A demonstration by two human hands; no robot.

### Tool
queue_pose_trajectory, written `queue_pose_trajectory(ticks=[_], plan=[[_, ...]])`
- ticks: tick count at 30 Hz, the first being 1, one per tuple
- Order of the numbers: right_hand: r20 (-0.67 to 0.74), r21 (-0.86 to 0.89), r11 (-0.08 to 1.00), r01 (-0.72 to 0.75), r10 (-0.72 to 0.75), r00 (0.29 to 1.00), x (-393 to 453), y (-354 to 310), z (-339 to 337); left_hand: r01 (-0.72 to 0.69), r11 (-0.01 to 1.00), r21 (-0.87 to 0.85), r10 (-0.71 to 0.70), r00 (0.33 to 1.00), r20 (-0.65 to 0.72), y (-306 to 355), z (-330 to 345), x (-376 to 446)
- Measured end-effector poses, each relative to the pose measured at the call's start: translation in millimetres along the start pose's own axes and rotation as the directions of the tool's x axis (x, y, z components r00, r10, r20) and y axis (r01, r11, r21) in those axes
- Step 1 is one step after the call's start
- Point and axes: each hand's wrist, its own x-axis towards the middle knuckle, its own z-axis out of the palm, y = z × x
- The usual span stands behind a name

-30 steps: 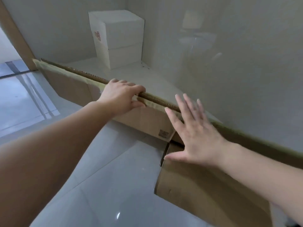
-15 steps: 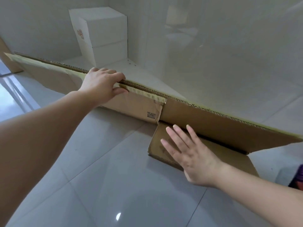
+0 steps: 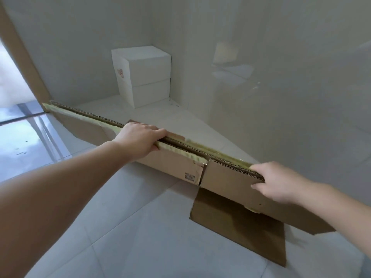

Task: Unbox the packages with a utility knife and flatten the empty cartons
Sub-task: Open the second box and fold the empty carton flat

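Observation:
A flattened brown carton [image 3: 172,167] stands on its long edge on the white tiled floor, running from far left to near right, with yellowish tape along its top edge. My left hand [image 3: 140,139] grips that top edge near the middle, fingers curled over it. My right hand [image 3: 275,183] grips the top edge further right, thumb on the near face and fingers behind. One flap [image 3: 241,223] of the carton lies flat on the floor below my right hand. No utility knife is in view.
Two white boxes [image 3: 144,77] are stacked in the far corner against the glossy white walls. A brown door frame [image 3: 22,63] rises at the left, with a grey floor beyond it. White floor tiles spread in front of the carton.
My right hand has left the flap on the floor and taken hold of the carton's top edge. The left hand keeps its grip. The view has swung back to the left.

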Motion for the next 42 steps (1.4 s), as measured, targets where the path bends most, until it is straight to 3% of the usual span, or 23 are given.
queue_pose_trajectory(ticks=[2,5,10,12,14,18,22,26,29,33,37,42], plan=[[-0.083,-0.012,1.000,0.012,-0.013,0.996,-6,-4,-4,0.054,0.996,0.067,-0.053,0.998,-0.014,1,-14,4],[-0.275,-0.072,0.997,-0.016,-0.005,0.961,-17,-9,-59,0.161,0.986,0.032,-0.154,0.973,-0.170,-11,-64,33],[-0.603,-0.244,0.960,-0.141,-0.036,0.797,-54,-19,-195,0.207,0.976,-0.065,-0.212,0.848,-0.485,-44,-191,105],[-0.665,-0.275,0.942,-0.192,-0.042,0.746,-73,-24,-241,0.199,0.971,-0.129,-0.237,0.800,-0.551,-54,-230,120],[-0.669,-0.324,0.927,-0.190,-0.083,0.738,-88,-32,-270,0.192,0.970,-0.151,-0.244,0.791,-0.561,-62,-254,126],[-0.581,-0.418,0.899,-0.127,-0.157,0.799,-98,-61,-270,0.166,0.978,-0.125,-0.207,0.826,-0.524,-79,-259,116],[-0.471,-0.411,0.911,-0.044,-0.171,0.865,-81,-82,-233,0.176,0.976,-0.128,-0.213,0.893,-0.395,-87,-209,84],[-0.253,-0.330,0.940,0.087,-0.177,0.951,-50,-98,-145,0.188,0.979,-0.078,-0.198,0.968,-0.153,-79,-112,30],[-0.014,-0.225,0.953,0.201,-0.210,0.978,-35,-118,-68,0.181,0.983,-0.018,-0.180,0.982,0.053,-76,-39,-22],[0.249,-0.039,0.933,0.357,-0.337,0.908,-39,-165,16,0.123,0.992,-0.016,-0.119,0.979,0.163,-88,10,-80],[0.240,0.014,0.857,0.515,-0.503,0.831,-46,-220,60,0.204,0.975,0.086,-0.217,0.954,0.208,-105,27,-120],[0.246,0.014,0.812,0.584,-0.569,0.785,-46,-274,95,0.300,0.947,0.112,-0.317,0.924,0.211,-122,51,-169]])
